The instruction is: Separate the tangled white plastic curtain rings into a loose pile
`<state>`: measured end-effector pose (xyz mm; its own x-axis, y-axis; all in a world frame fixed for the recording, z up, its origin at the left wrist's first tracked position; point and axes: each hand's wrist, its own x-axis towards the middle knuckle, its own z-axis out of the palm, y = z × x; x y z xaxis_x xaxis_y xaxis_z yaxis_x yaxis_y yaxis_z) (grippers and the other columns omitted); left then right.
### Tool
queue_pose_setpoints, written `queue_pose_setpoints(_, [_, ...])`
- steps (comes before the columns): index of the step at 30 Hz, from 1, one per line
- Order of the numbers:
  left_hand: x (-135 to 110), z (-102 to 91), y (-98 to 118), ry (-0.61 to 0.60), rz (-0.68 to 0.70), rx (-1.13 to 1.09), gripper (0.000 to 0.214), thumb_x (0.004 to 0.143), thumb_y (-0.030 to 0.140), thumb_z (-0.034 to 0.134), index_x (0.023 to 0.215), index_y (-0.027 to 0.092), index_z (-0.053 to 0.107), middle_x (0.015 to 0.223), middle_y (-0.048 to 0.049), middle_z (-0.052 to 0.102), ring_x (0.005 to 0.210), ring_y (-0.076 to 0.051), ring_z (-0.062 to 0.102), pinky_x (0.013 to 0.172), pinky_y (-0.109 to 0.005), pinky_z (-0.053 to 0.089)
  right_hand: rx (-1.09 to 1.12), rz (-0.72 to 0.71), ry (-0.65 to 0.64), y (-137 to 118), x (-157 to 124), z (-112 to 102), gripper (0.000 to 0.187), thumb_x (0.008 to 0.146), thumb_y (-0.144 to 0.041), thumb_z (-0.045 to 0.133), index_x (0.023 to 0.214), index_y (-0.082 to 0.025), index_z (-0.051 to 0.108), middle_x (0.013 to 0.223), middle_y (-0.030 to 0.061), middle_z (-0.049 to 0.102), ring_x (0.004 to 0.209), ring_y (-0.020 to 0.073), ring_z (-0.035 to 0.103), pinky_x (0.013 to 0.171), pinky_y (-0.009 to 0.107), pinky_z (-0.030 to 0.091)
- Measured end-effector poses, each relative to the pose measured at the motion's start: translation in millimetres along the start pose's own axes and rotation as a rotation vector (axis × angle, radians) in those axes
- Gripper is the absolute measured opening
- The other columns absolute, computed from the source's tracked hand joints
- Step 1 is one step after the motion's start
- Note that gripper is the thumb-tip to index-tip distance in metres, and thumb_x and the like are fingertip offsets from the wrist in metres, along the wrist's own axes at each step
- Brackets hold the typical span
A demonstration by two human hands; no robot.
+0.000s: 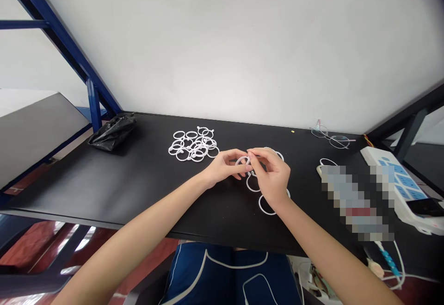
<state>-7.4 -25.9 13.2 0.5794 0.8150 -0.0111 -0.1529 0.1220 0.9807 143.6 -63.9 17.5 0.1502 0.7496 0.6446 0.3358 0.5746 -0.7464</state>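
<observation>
Left fingers point(233, 168) and right fingers point(261, 153) pinch white ring point(240, 159).

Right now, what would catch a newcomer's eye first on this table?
The left hand and right hand meet mid-table, pinching a white ring between them. Beyond the left hand, a pile of white rings stands out against the black table, with a black bag far left.

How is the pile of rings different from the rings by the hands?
The pile of rings has many, heaped over each other; the rings by the hands are few, trailing in a line. The pile of rings lies untouched; the rings by the hands have one pinched between left hand and right hand. Both are white and round.
</observation>
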Motion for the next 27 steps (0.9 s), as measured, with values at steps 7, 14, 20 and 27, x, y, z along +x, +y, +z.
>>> queue_pose_setpoints(7, [2.3, 0.6, -5.5, 0.041, 0.027, -0.089, 0.034, 0.076, 0.041, 0.075, 0.094, 0.013, 0.068, 0.072, -0.0008, 0.065, 0.049, -0.005, 0.056, 0.050, -0.019, 0.045, 0.075, 0.027, -0.039, 0.0, -1.2, 2.6, 0.006, 0.087, -0.022, 0.066, 0.090, -0.023, 0.070, 0.087, 0.0036, 0.067, 0.078, 0.0181, 0.067, 0.067, 0.034, 0.062])
queue_pose_setpoints(14, [3.2, 1.6, 0.9, 0.257, 0.041, -0.241, 0.030, 0.071, 0.037, 0.079, 0.084, 0.015, 0.063, 0.050, 0.0076, 0.049, 0.043, -0.003, 0.039, 0.045, -0.018, 0.034, -0.035, 0.045, -0.190, -1.1, 3.4, -1.1, 0.005, 0.085, -0.024, 0.067, 0.089, -0.022, 0.070, 0.087, 0.0044, 0.068, 0.073, 0.0161, 0.064, 0.059, 0.029, 0.058])
queue_pose_setpoints(20, [2.5, 2.3, 3.4, 0.303, 0.036, -0.347, 0.028, 0.073, 0.034, 0.078, 0.082, 0.015, 0.058, 0.056, 0.0067, 0.050, 0.044, -0.002, 0.032, 0.043, -0.016, 0.028, 0.011, -0.028, -0.239, 1.9, 0.2, 0.4, 0.010, 0.084, -0.017, 0.067, 0.090, -0.022, 0.073, 0.091, 0.0044, 0.068, 0.075, 0.0149, 0.066, 0.058, 0.027, 0.060])
queue_pose_setpoints(27, [3.8, 6.2, -0.4, 0.340, 0.021, -0.398, 0.022, 0.076, 0.027, 0.072, 0.081, 0.016, 0.054, 0.061, 0.0055, 0.050, 0.045, -0.002, 0.032, 0.042, -0.015, 0.023, -0.119, -0.153, -0.213, 6.5, -4.8, 2.4, 0.011, 0.084, -0.015, 0.067, 0.089, -0.023, 0.074, 0.083, 0.0018, 0.075, 0.071, 0.0166, 0.072, 0.066, 0.030, 0.064])
